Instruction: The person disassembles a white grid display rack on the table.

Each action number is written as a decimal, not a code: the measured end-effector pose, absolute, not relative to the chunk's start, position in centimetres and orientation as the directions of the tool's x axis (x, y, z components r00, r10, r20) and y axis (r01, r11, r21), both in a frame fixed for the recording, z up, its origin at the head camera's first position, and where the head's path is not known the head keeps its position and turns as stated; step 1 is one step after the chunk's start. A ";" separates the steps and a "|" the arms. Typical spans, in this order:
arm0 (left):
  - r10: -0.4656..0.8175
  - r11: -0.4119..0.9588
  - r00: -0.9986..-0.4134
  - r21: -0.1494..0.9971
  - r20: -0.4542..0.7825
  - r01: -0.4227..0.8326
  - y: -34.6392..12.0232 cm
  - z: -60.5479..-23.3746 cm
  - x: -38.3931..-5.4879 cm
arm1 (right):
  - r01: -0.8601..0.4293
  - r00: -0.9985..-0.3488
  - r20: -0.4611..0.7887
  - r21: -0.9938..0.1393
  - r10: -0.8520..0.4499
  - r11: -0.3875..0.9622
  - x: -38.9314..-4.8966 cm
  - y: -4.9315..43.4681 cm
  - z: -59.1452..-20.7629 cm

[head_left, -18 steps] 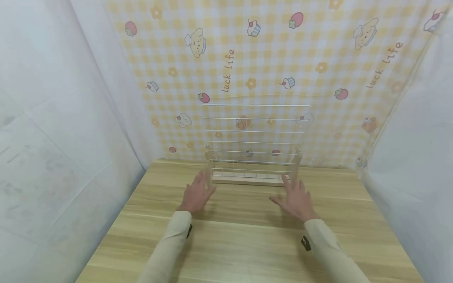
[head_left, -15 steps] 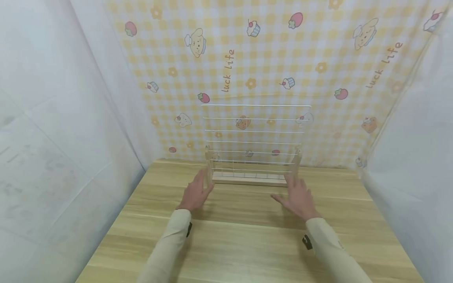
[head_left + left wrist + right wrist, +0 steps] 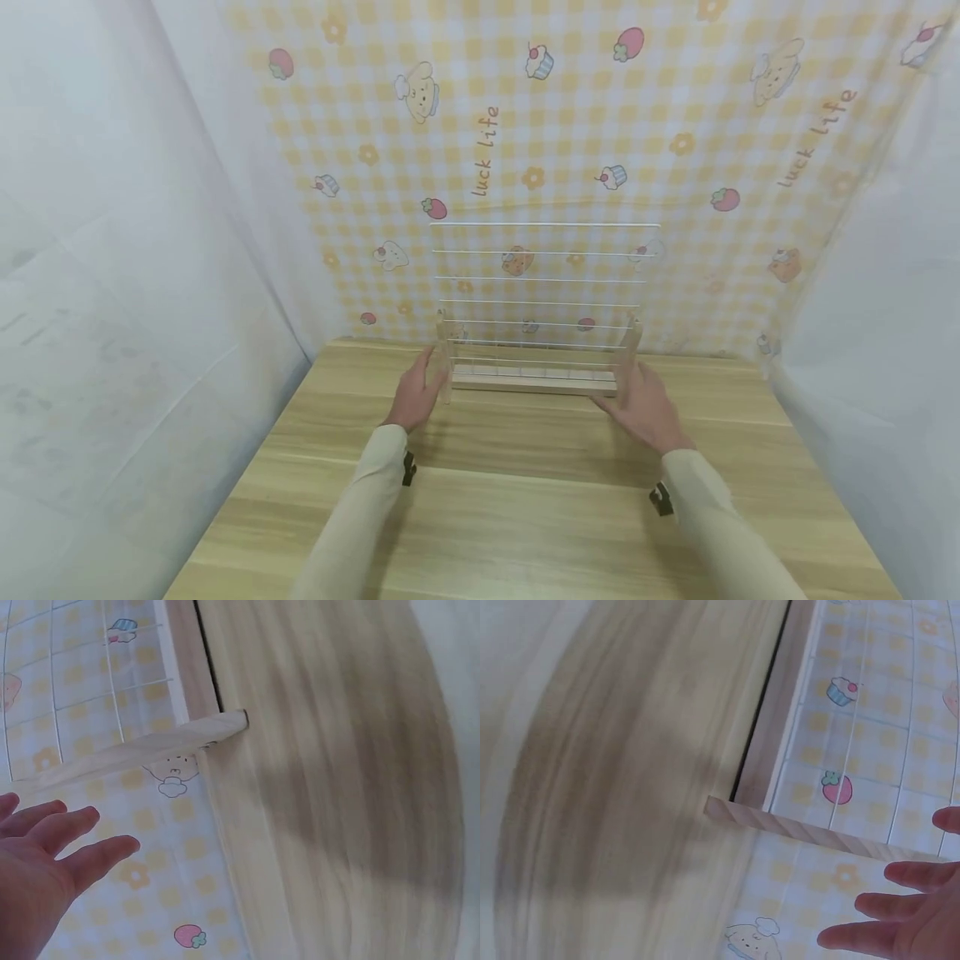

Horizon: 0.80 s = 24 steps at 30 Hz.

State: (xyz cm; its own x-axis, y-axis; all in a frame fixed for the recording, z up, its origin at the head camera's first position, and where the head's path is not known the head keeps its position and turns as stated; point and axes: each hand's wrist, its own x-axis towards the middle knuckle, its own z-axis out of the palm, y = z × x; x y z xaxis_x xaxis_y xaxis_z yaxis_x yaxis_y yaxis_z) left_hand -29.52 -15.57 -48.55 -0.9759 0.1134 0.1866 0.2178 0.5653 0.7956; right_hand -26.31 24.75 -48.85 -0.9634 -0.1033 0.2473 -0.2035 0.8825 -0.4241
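Wire rack (image 3: pixel 534 385) is upright nr back of tabletop (image 3: pixel 525 517), in front of patterned cloth (image 3: pixel 577 125). L hand (image 3: pixel 415 394) & R hand (image 3: pixel 648 407) at opposite ends, fingers extended, nothing grasped. Positioning looks approx done; firm grip on side posts (image 3: pixel 142 750) not made yet, IMO. Finger-post contact unclear in head view, R side blurry. Wrist views cut off both hands + part of rack.
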 end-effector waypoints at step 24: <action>0.047 0.423 -0.988 0.894 0.145 0.151 -13.5 -43.8 -35.5 | -0.029 -0.995 0.090 -0.694 0.047 0.719 -31.3 27.5 -41.8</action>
